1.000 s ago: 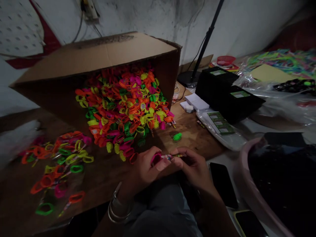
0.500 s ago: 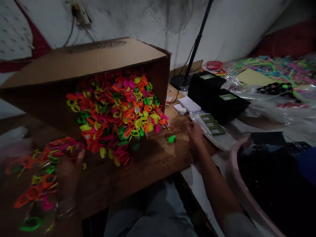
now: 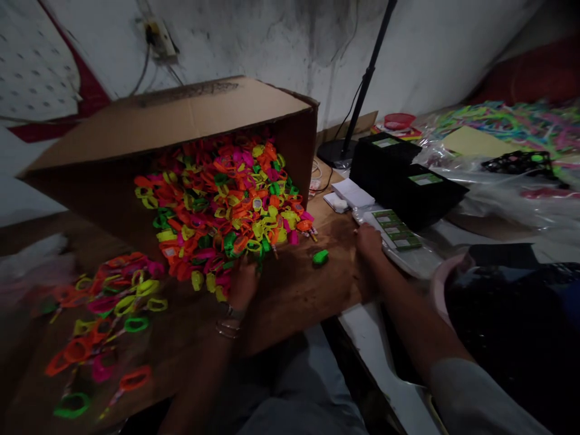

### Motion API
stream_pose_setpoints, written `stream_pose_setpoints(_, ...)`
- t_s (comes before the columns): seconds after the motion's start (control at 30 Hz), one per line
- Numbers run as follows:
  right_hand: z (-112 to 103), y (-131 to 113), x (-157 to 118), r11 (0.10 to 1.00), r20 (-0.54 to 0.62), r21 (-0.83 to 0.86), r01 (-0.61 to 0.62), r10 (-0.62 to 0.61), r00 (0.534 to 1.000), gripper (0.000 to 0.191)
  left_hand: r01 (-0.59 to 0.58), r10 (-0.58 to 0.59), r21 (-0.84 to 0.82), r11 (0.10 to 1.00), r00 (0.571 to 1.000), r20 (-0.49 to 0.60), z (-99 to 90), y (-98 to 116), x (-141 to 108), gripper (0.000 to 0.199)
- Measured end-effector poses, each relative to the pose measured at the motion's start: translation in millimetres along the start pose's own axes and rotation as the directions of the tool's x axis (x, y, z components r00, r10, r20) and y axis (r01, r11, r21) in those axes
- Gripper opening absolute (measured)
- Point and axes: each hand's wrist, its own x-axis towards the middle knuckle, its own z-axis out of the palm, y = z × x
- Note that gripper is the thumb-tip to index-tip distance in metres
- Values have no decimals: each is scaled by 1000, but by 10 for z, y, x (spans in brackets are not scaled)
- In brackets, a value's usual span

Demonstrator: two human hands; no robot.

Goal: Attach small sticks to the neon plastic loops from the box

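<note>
The left hand (image 3: 242, 281) reaches into the lower edge of the heap of small neon plastic loop pieces (image 3: 222, 205), pink, orange, yellow and green, that spills out of the tipped brown cardboard box (image 3: 181, 121) onto the dark wooden table (image 3: 290, 296); its fingers are buried among the pieces, so I cannot tell how far they are curled or whether they have one. The right hand (image 3: 369, 241) rests at the table's right edge, touching the clear plastic bag of green-labelled cards (image 3: 399, 232); whether its fingers pinch anything I cannot tell. A lone green plastic piece (image 3: 320, 257) lies on the table between the hands; a separate spread of the same neon loops (image 3: 104, 314) lies well to the left. The pieces look light, stiff and smooth, likely to tangle and slide off the heap; a pinch across one loop's rim seems the surest hold. Black boxes (image 3: 403, 175) stand behind the bag.
</note>
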Motion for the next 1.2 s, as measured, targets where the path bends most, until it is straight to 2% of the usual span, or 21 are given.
stream_pose_setpoints(0.1, -109, -252, -293, 963, 38, 256, 86, -99, 994, 22, -79, 76, -82, 994, 996, -37, -99, 89, -102, 2)
stream_pose_setpoints(0.2, -178, -601, -888, 829, 88, 519, 209, -295, 951, 13, -207, 200, -298, 932, 978, -52, -202, 273, -244, 9)
stream_pose_setpoints(0.23, -203, -704, -1109, 748, 98, 621, 235, -371, 924, 12, -240, 234, -363, 900, 970, -61, -234, 339, -293, 9)
stream_pose_setpoints(0.27, -230, -789, -1317, 544, 104, 816, 196, -472, 875, 14, -263, 256, -409, 874, 964, -71, -268, 400, -340, 10)
stream_pose_setpoints(0.3, -259, -853, -1501, 384, 114, 916, 114, -523, 845, 17, -274, 267, -431, 860, 961, -79, -305, 453, -384, 13)
stream_pose_setpoints(0.33, -287, -894, -1652, 269, 124, 963, 34, -549, 827, 19, -279, 270, -444, 851, 959, -86, -346, 495, -427, 17)
stream_pose_setpoints(0.37, -311, -915, -1768, 172, 135, 984, -44, -566, 813, 19, -281, 270, -458, 844, 959, -90, -393, 526, -468, 23)
stream_pose_setpoints(0.47, -347, -898, -1933, 64, 174, 984, -168, -566, 806, 19, -256, 274, -542, 800, 961, -49, -543, 569, -577, 43)
stream_pose_setpoints(0.53, -343, -870, -1961, -18, 175, 976, -218, -536, 826, 18, -183, 254, -688, 702, 967, 2, -608, 585, -633, 59)
stream_pose_setpoints(0.57, -338, -863, -1970, -69, 165, 971, -231, -511, 844, 17, -128, 219, -778, 615, 976, 13, -614, 600, -653, 65)
stream_pose_setpoints(0.63, -331, -866, -1998, -141, 129, 966, -216, -461, 878, 17, -5, 103, -924, 383, 994, 37, -561, 658, -676, 66)
stream_pose_setpoints(0.7, -340, -883, -2041, -113, 107, 978, -178, -464, 880, 21, 110, -10, -978, 175, 994, 110, -441, 754, -679, 57)
stream_pose_setpoints(0.77, -368, -890, -2092, -11, 92, 993, -114, -514, 853, 25, 170, -100, -985, 35, 981, 166, -307, 862, -667, 53)
stream_pose_setpoints(0.83, -416, -863, -2137, 107, 82, 994, -26, -563, 822, 26, 160, -176, -986, -46, 970, 166, -222, 942, -645, 49)
stream_pose_setpoints(0.87, -447, -834, -2151, 160, 78, 987, 20, -579, 811, 25, 140, -198, -989, -56, 969, 149, -209, 961, -631, 47)
stream_pose_setpoints(0.93, -525, -753, -2157, 251, 60, 961, 114, -594, 802, 24, 103, -179, -995, -6, 978, 103, -241, 958, -600, 40)
stream_pose_setpoints(1.07, -756, -618, -2062, 394, -6, 872, 291, -585, 811, 34, 27, -55, -985, 171, 998, 17, -424, 896, -555, 33)
stream_pose_setpoints(1.13, -906, -621, -1978, 442, -47, 818, 369, -588, 807, 37, 46, 16, -973, 226, 999, 51, -529, 901, -551, 30)
stream_pose_setpoints(1.2, -1058, -662, -1887, 434, -114, 773, 462, -622, 775, 28, 96, 91, -960, 263, 988, 124, -636, 944, -557, 28)
